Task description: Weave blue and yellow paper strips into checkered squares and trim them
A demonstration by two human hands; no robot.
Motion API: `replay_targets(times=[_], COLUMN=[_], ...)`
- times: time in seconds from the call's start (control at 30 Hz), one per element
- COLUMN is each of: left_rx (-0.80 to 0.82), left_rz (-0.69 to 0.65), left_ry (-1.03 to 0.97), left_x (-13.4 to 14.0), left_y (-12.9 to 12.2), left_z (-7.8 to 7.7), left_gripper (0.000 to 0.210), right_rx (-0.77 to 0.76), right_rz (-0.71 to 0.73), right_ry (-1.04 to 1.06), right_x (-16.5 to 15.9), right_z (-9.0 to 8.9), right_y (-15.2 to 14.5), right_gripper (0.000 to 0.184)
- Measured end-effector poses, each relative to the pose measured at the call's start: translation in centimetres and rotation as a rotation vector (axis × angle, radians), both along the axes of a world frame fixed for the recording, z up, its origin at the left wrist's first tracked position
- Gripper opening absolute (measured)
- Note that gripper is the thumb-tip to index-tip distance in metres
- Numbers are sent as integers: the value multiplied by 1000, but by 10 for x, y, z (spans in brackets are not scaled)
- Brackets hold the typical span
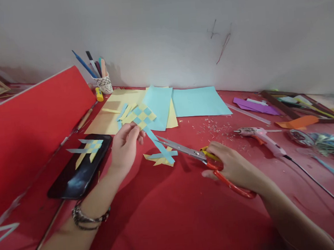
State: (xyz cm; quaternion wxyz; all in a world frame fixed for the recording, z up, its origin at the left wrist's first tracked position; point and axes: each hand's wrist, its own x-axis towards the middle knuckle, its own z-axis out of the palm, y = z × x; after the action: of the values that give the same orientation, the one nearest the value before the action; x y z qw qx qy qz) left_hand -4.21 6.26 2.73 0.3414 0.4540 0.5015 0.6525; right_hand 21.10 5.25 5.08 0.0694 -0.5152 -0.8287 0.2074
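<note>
My left hand (125,145) pinches a woven paper piece (142,116), a blue and yellow checker pattern with loose strip ends. One blue paper strip (155,141) hangs from it down to the right. In my right hand (229,162) is a pair of scissors (196,153) with red and yellow handles. Their blades are slightly apart and point left, at the hanging strip; whether they touch it I cannot tell. Below lie blue and yellow paper offcuts (158,160) on the red table. A smaller woven piece (92,146) rests on a black phone (74,183).
Yellow sheets (98,120) and blue sheets (201,101) lie at the back. A pen cup (104,85) stands behind left, near a red board (41,130). To the right are a hot glue gun (265,141) with its cable, purple paper (255,106) and a tinsel-like bundle (332,144).
</note>
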Motion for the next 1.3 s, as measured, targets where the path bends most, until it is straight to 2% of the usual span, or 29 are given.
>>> replay_targets(times=[0.13,0.37,0.57,0.93,1.13,1.3], left_rx=[43,59,115,21,-108,-204], left_rz=[4,-26,26,24,-60,-19], left_ry=[29,201,235,343,126,23], left_x=[4,0,-2,-1,-1,-3], left_y=[-3,-5,-2,-7,-4,-2], left_z=[4,6,5,8,6,4], left_gripper=[14,13,17,20,11,10], right_rx=[13,1,-18,-33,17,55], right_rz=[29,-30,-33,-27,-36,-35], right_ry=[16,-23,-57,-47,-44,-29], right_x=[-2,2,7,7,10,13], right_z=[0,4,7,7,7,6], right_y=[0,0,3,3,4,5], right_gripper=[36,37,38,37,37,36])
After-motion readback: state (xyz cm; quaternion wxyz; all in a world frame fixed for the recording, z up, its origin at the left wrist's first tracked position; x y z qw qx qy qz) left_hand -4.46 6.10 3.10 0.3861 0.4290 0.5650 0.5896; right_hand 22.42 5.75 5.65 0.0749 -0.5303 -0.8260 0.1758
